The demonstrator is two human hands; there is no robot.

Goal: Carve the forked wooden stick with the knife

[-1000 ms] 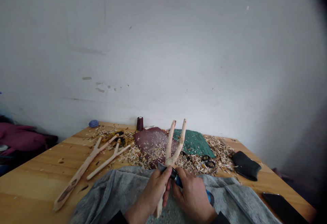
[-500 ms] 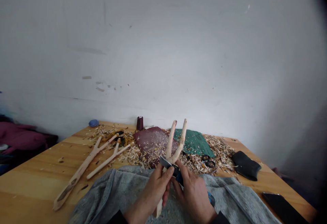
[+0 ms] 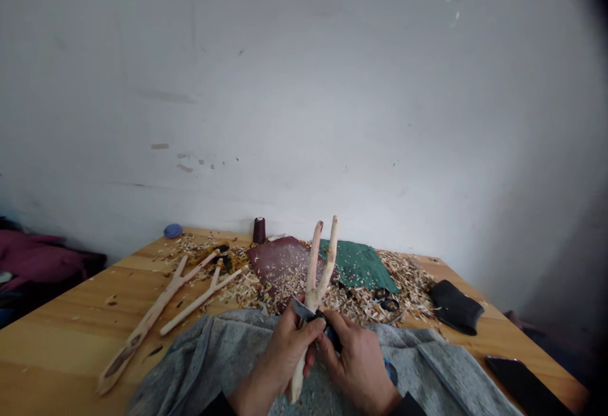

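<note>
My left hand (image 3: 289,352) grips the stem of a peeled forked branch (image 3: 314,277), whose two pale prongs point up and away from me. My right hand (image 3: 357,365) is closed around a carving knife with a dark and blue handle (image 3: 333,338). The knife's steel blade (image 3: 303,309) lies against the wood just below the fork, close to my left thumb. Fingers hide much of the handle and the blade's edge. The lower stem sticks out below my left hand over a grey cloth (image 3: 209,352) on my lap.
A wooden table (image 3: 57,334) holds wood shavings, several peeled forked sticks (image 3: 147,308), a maroon leather piece (image 3: 280,264), a green mat (image 3: 356,267), a thread spool (image 3: 259,230), a blue ball (image 3: 173,231), a black pouch (image 3: 456,307) and a black phone (image 3: 522,385). A white wall stands behind.
The forked branch has tilted, its prongs leaning further left. The knife blade has moved down and left, closer to the fork's base, and my hands are nearer together.
</note>
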